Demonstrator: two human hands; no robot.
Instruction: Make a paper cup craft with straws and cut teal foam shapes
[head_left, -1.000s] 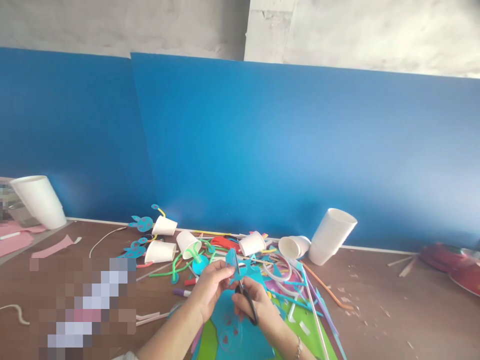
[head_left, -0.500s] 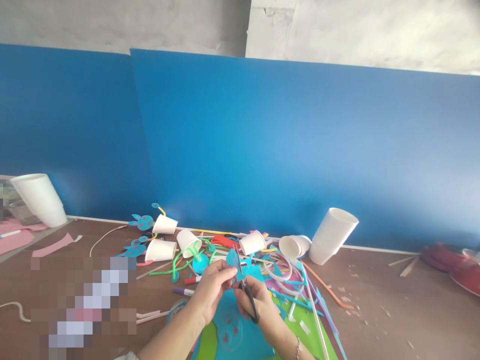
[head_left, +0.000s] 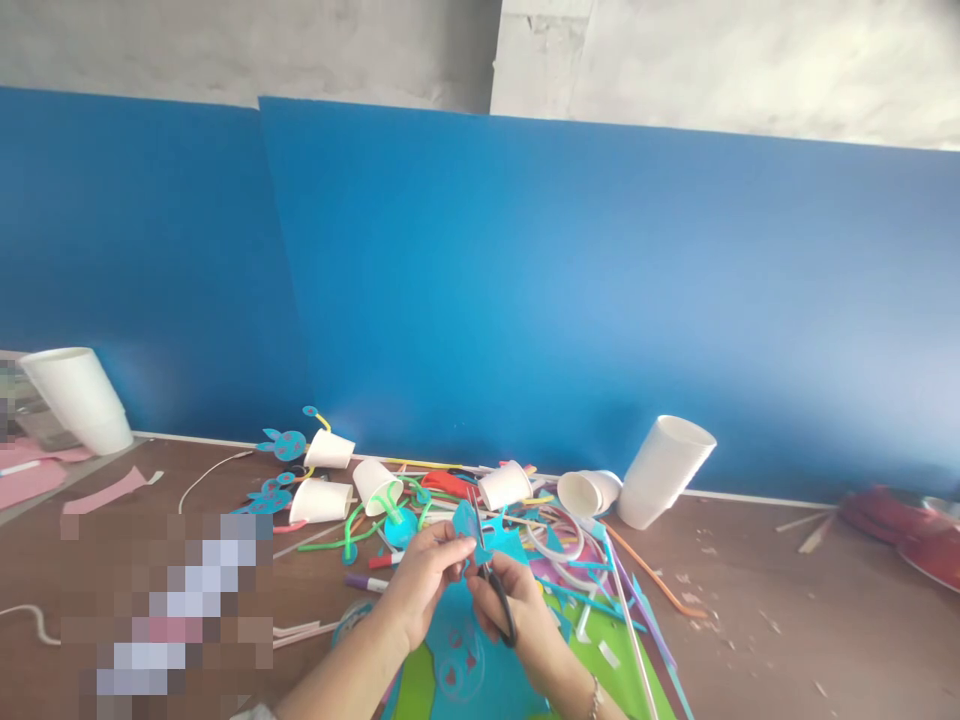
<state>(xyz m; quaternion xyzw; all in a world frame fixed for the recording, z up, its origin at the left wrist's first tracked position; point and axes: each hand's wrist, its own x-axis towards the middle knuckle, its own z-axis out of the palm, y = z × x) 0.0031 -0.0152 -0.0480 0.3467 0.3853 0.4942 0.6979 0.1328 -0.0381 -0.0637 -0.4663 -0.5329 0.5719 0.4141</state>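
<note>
Black-handled scissors [head_left: 502, 608] sit in my right hand [head_left: 517, 615], its fingers wrapped round the handles and the blades pointing up and away. My left hand [head_left: 427, 575] pinches a small blue paper piece [head_left: 464, 518], which lies against the blades. Below both hands is a blue sheet [head_left: 499, 680] with a drawn rabbit face with pink marks, lying on a green sheet [head_left: 615, 655]. Blue paper scraps [head_left: 508, 543] lie just beyond the blades.
White paper cups [head_left: 505, 486] lie on their sides behind my hands, among coloured pipes and pens. A stack of cups [head_left: 667, 470] stands at right, another [head_left: 79, 400] at far left. Blue rabbit cutouts [head_left: 285, 445] lie at the back left. A blue panel [head_left: 525, 300] rises behind the table.
</note>
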